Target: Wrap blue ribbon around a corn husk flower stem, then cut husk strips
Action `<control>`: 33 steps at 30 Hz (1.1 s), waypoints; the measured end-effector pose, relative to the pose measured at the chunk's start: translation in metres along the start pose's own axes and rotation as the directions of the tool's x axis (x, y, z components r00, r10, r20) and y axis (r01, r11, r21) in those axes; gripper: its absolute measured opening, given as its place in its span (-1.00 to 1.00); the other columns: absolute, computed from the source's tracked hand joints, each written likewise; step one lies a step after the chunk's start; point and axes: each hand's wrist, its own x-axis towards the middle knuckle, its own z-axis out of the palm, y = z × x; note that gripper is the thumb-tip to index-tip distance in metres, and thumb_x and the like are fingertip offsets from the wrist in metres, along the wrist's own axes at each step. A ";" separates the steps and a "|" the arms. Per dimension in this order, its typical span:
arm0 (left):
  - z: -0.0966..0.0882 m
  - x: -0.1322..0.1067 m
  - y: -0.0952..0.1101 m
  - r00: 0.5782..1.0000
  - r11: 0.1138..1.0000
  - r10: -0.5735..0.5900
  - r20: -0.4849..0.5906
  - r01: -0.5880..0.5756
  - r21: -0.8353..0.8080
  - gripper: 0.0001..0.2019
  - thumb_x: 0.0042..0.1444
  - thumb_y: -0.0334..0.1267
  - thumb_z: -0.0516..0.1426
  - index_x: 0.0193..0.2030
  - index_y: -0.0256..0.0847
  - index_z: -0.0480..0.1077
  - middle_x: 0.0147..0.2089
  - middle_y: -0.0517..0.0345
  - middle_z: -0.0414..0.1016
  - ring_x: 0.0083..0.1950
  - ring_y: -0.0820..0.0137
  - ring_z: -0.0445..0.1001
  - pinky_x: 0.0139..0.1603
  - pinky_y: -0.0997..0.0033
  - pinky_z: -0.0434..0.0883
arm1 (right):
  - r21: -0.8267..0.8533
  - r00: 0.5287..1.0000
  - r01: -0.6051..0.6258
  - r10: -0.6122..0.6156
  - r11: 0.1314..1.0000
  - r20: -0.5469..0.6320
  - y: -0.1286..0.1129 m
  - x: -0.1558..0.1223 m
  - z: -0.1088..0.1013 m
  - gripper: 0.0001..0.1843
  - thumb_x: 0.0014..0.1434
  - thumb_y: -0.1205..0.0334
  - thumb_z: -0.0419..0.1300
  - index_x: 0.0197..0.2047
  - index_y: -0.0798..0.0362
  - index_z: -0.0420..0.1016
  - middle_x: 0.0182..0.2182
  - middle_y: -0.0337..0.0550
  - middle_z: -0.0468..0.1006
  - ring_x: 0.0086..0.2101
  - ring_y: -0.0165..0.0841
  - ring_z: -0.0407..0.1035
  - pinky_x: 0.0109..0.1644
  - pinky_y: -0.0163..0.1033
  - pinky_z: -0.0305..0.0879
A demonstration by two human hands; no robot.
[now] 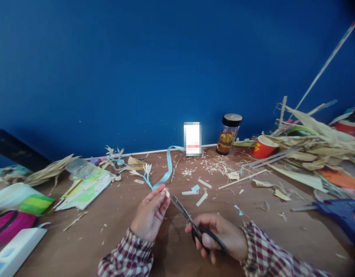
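My left hand (pixel 151 215) pinches a small pale piece (pixel 167 193), perhaps cut husk, between thumb and fingertips. My right hand (pixel 220 236) grips black-handled scissors (pixel 181 209), fingers through the loops. Their narrow blades point up and left, close to the pale piece; I cannot tell whether they touch it. Just beyond my left fingertips lies a small white-petalled flower (pixel 148 169) with a blue-wrapped stem. A light blue ribbon (pixel 168 165) curves from there back toward a white blurred-out object (pixel 192 138).
Pale scraps (pixel 220 167) litter the brown table. At the back stand a lidded jar (pixel 226 136) and a red paper cup (pixel 264 147). Dried husks (pixel 313 150) and a blue glue gun (pixel 339 215) lie right. Left are a green-white booklet (pixel 87 188), a magenta pouch (pixel 17 225) and a white power strip (pixel 24 246).
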 end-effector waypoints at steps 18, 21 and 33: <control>0.004 -0.001 -0.001 1.000 0.999 0.021 -0.003 -0.021 0.028 -0.79 0.03 -0.62 0.06 -0.26 -0.34 0.44 -0.39 0.10 0.53 -0.43 0.55 0.50 -0.38 0.62 0.49 | 0.000 1.000 -0.001 0.001 1.000 -0.031 -0.004 -0.001 0.003 -0.39 -0.15 -0.07 0.29 -0.11 0.19 0.36 -0.51 -0.22 0.37 -0.54 -0.52 0.34 -0.61 -0.51 0.28; 0.003 0.000 -0.001 1.000 0.999 0.028 0.009 -0.028 0.033 -0.79 0.03 -0.62 0.05 -0.27 -0.35 0.44 -0.39 0.08 0.53 -0.41 0.53 0.50 -0.37 0.62 0.49 | 0.004 0.999 0.004 -0.004 1.000 -0.041 -0.003 0.000 0.003 -0.39 -0.15 -0.07 0.29 -0.12 0.19 0.36 -0.50 -0.21 0.38 -0.55 -0.51 0.35 -0.62 -0.50 0.28; 0.004 -0.001 -0.004 0.997 0.994 0.075 0.019 -0.077 0.079 -0.79 -0.04 -0.63 0.11 -0.29 -0.34 0.45 -0.40 0.10 0.53 -0.43 0.53 0.50 -0.38 0.62 0.49 | 0.015 0.996 -0.025 0.026 1.000 -0.087 -0.004 -0.001 0.004 -0.41 -0.13 -0.06 0.28 -0.14 0.21 0.38 -0.52 -0.20 0.41 -0.59 -0.52 0.35 -0.68 -0.53 0.25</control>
